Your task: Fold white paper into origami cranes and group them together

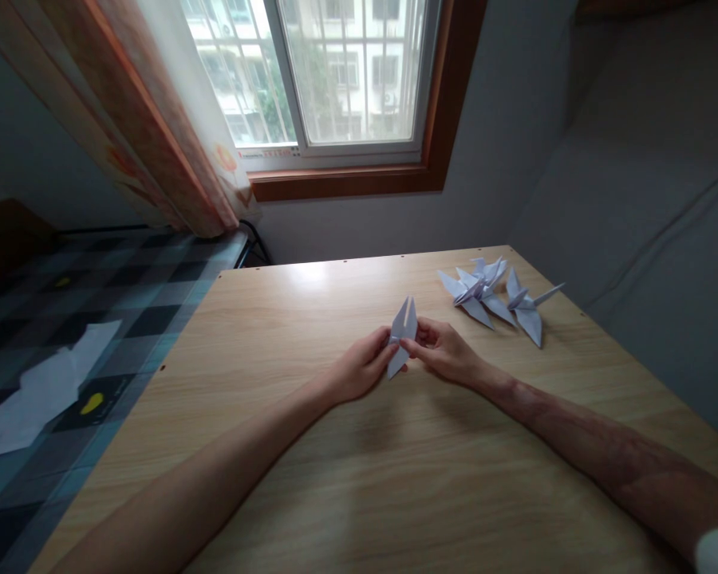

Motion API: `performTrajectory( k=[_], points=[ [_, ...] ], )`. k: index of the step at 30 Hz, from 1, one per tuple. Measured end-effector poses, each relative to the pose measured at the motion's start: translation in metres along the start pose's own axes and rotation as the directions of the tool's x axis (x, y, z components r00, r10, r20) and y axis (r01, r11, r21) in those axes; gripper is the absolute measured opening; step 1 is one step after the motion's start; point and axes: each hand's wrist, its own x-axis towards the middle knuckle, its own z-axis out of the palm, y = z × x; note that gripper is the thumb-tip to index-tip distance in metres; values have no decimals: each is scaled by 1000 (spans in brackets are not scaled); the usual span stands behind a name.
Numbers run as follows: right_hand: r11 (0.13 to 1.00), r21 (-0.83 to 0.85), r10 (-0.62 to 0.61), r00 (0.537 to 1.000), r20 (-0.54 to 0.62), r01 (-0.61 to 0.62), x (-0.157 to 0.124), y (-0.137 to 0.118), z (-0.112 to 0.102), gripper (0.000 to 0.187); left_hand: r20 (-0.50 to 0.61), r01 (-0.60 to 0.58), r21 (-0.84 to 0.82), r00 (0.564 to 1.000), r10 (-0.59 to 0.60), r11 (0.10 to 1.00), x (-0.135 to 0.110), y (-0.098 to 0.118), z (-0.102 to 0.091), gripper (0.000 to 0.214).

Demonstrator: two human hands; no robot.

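Observation:
A half-folded white paper piece (pixel 403 333) with two upright points is held above the wooden table (pixel 311 446). My left hand (pixel 362 368) pinches its left side. My right hand (pixel 446 351) pinches its right side. Both hands are closed on the paper, fingertips meeting at its middle. To the right lie finished white paper cranes (pixel 482 291), with another paper crane (pixel 527 307) just beyond them, a short way from my right hand.
A window (pixel 335 72) and a peach curtain (pixel 173 135) stand behind the table. At the left is a checked bedcover (pixel 65 311) with white paper sheets (pixel 41 387) on it. A grey wall (pixel 646 239) runs along the table's right edge.

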Motion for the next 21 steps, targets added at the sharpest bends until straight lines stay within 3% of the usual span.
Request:
performTrajectory(
  k=[5,15,21],
  points=[
    [996,95,0,1000,20,-2,0,2,1,38,-50,4,-20,999,-5,1000,1,0,-2,45],
    [984,175,33,997,68,-45,0,1,2,41,-96,-52,130,993,65,990,4,0,-7,45],
    [972,229,28,997,78,-46,0,-3,5,41,-99,-68,103,992,79,992,4,2,-6,43]
  ],
)
